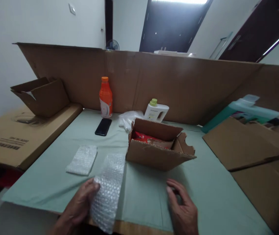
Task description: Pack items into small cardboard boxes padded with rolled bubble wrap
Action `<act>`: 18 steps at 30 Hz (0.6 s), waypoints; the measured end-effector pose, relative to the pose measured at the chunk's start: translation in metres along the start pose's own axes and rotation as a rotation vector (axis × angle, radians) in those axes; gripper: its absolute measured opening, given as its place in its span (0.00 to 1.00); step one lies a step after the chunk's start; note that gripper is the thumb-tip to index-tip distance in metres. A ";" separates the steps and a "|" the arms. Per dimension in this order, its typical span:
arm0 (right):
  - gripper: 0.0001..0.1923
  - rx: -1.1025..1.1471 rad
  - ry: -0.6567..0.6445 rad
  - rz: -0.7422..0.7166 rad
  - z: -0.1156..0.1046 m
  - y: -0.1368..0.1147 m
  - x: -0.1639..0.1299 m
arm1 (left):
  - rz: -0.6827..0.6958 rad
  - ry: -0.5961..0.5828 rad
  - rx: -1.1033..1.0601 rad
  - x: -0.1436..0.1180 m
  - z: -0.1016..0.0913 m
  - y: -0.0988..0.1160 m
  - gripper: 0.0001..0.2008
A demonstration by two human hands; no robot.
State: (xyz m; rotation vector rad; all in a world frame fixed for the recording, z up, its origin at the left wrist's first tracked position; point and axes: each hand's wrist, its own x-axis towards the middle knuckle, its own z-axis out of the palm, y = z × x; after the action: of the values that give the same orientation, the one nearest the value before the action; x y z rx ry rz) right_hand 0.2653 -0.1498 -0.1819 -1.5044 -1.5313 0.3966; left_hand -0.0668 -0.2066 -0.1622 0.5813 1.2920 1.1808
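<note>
Down at the lower centre of the frame, my left hand (80, 204) grips a clear, knobbly bubble wrap strip (108, 191) by its edge; my right hand (182, 209) rests loosely curled, empty, below the open cardboard box (157, 147).

box flaps (154, 130) hide most of the red packet (145, 138).

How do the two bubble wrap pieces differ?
The long bubble wrap strip is held by the left hand and hangs over the table edge; the small bubble wrap piece lies flat, untouched, farther left. The strip is longer. Both are clear.
</note>
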 end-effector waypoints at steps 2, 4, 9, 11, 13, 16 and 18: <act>0.13 0.035 -0.150 -0.023 0.005 -0.014 -0.006 | -0.052 -0.116 0.001 -0.010 0.005 -0.016 0.22; 0.13 0.052 -0.186 -0.033 0.004 -0.020 -0.001 | -0.024 -0.164 0.110 -0.012 0.002 -0.018 0.27; 0.22 0.032 -0.048 0.162 -0.018 0.000 0.032 | 0.348 0.230 0.732 0.003 -0.019 -0.002 0.39; 0.28 0.030 -0.075 0.237 -0.022 0.012 0.045 | 0.572 0.312 0.878 0.012 -0.013 0.003 0.34; 0.35 0.053 -0.115 0.255 -0.018 0.021 0.055 | 0.755 0.242 0.931 0.024 0.008 0.005 0.30; 0.37 0.140 -0.172 0.208 -0.004 0.030 0.068 | 0.834 0.009 0.922 0.051 0.054 0.003 0.37; 0.33 0.169 -0.202 0.202 0.005 0.033 0.078 | 0.795 -0.082 0.879 0.074 0.081 0.003 0.42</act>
State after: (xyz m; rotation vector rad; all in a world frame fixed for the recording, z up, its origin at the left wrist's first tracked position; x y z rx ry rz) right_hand 0.2951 -0.0710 -0.1800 -1.5251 -1.4618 0.7978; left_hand -0.0029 -0.1175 -0.1701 1.8933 1.5333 1.1245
